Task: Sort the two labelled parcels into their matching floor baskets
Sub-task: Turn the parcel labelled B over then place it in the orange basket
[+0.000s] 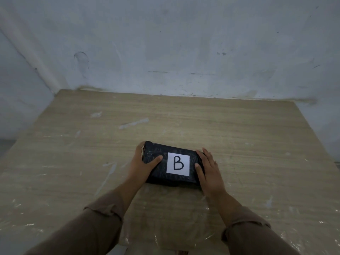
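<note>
A black wrapped parcel (161, 169) with a white label marked "B" (178, 164) lies on the wooden table (239, 137), near its middle. My left hand (144, 163) clasps the parcel's left end, thumb lying on top. My right hand (209, 171) clasps the right end, thumb resting beside the label. The parcel sits flat on the table between both hands. No second parcel and no floor basket is in view.
The table butts against a pale scuffed wall (165, 52) at the back and left. Its surface carries white paint smears (133, 123) and clear plastic film (165, 227) near the front edge. A strip of floor (5, 144) shows at far left.
</note>
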`<state>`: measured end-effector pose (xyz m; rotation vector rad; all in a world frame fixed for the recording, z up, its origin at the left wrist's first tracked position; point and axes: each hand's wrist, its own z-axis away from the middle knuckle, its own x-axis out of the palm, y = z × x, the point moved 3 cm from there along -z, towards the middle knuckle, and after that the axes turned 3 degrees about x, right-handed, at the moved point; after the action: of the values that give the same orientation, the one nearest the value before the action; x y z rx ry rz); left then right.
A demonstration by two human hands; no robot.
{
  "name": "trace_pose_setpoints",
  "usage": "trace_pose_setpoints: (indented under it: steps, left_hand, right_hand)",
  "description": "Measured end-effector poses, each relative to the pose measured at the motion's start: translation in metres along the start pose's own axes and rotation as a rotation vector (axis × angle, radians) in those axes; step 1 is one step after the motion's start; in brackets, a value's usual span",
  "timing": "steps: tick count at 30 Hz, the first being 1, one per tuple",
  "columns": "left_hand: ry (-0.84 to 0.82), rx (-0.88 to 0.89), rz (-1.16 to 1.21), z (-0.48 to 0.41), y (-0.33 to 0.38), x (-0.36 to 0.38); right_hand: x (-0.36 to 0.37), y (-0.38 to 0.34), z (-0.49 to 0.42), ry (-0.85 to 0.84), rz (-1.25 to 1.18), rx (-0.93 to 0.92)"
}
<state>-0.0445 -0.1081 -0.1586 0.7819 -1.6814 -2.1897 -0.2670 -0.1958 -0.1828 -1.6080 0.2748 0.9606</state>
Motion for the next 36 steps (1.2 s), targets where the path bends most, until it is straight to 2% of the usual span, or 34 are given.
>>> trace_pose_setpoints:
  steps: [4,10,16,21,24,28,33,36]
  left_hand:
    - [0.076,-0.078,0.012,-0.004,0.015,0.004]
    - [-0.136,-0.087,-0.117,-0.011,0.02,0.006]
    - [-0.091,-0.08,-0.087,-0.004,0.015,0.003]
    - [-0.035,-0.135,0.115,0.005,-0.003,-0.015]
    - [-0.045,-0.164,0.159,0.007,-0.014,-0.039]
    - [-0.062,-0.161,0.189,0.003,-0.02,-0.073]
    - [-0.077,-0.113,0.235,-0.007,-0.016,-0.103]
    - [-0.069,-0.099,0.253,-0.014,-0.015,-0.122]
  right_hand:
    - [-0.003,0.004,0.001,0.023,-0.004,0.012]
    - [-0.004,0.001,0.003,0.077,-0.001,0.058]
    - [-0.005,-0.001,0.004,0.071,0.025,0.117]
    - [-0.001,-0.013,0.009,0.028,-0.116,0.242]
    - [0.007,-0.03,0.01,0.045,-0.379,0.309]
    - [0.019,-0.065,0.003,-0.033,-0.648,0.371]
    - [0.026,-0.103,-0.005,0.058,-0.691,0.29]
    - [0.035,-0.115,-0.006,0.098,-0.63,0.25]
